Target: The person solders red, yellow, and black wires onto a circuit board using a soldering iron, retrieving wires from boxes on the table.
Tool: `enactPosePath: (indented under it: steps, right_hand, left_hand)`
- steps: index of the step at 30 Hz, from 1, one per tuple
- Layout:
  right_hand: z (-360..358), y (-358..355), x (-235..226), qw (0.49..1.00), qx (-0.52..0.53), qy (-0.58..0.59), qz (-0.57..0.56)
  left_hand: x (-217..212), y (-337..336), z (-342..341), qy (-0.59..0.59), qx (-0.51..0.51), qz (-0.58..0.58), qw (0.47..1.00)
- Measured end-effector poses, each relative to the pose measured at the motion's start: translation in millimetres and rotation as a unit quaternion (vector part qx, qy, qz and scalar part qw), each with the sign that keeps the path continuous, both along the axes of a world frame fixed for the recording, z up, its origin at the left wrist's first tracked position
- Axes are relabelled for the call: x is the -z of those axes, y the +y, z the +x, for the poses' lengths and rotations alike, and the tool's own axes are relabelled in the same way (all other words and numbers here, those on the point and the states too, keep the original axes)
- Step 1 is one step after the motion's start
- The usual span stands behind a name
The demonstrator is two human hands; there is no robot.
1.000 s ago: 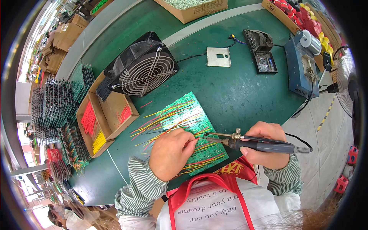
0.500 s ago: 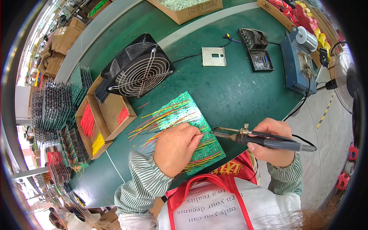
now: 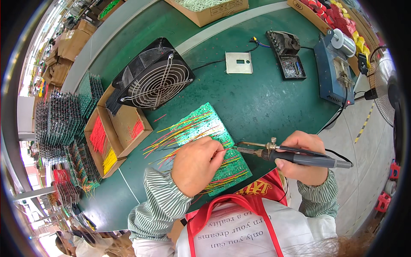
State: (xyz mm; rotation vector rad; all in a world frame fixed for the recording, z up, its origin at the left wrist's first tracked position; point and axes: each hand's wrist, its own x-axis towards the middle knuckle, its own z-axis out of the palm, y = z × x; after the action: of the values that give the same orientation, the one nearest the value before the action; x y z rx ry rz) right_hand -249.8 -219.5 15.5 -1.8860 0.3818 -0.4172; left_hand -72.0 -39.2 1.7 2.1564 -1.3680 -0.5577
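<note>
A green circuit board panel lies on the bench in front of me, with rows of red, yellow and black wires trailing off its left side. My left hand rests over the board, thumb and forefinger pinched on a thin wire end whose colour I cannot make out. In my right hand is a grey and black soldering iron with a thin solder feed tube fixed along its top. The iron's tip points left and meets the board's right edge area, close to my left fingertips.
Left of the board, a cardboard box holds red, yellow and black wires, beside a black fan. Stacked boards stand farther left. A blue soldering unit with a solder reel, black tray and white plate sit at the back right.
The soldering iron's tip has shifted very slightly left, toward my left fingertips. My left hand and the board stay in place.
</note>
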Motion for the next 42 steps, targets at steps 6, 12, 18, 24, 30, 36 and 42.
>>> enactPosePath:
  steps: [6, 12, 18, 24, 30, 36, 42]
  right_hand:
    - [-6.7, -0.6, -6.3, 0.999, -0.003, -0.015, -0.048]
    - [-6.2, 13.7, -7.5, 0.997, -0.069, -0.024, -0.009]
    - [6.4, 36.4, -4.2, 0.989, -0.136, -0.023, 0.055]
    - [11.2, 43.5, -5.3, 0.985, -0.156, 0.020, 0.067]
    - [14.2, 46.6, -0.2, 0.982, -0.161, 0.026, 0.093]
    - [15.1, 44.2, -1.8, 0.984, -0.159, 0.028, 0.073]
    - [9.7, 40.5, -3.9, 0.991, -0.119, 0.004, 0.067]
  left_hand:
    - [-13.2, 10.0, 1.0, -0.038, -0.008, -0.015, 0.999]
    - [-30.0, 54.9, -12.8, -0.005, -0.036, -0.003, 0.999]
    - [-10.7, 74.1, -19.4, 0.064, -0.081, 0.040, 0.994]
    - [-5.5, 78.4, -15.6, 0.065, -0.073, 0.033, 0.995]
    - [-5.9, 79.8, -13.5, 0.082, -0.069, 0.047, 0.993]
    - [-7.6, 76.9, -10.9, 0.072, -0.058, 0.054, 0.994]
    - [-12.6, 78.8, -15.6, 0.039, -0.068, 0.045, 0.996]
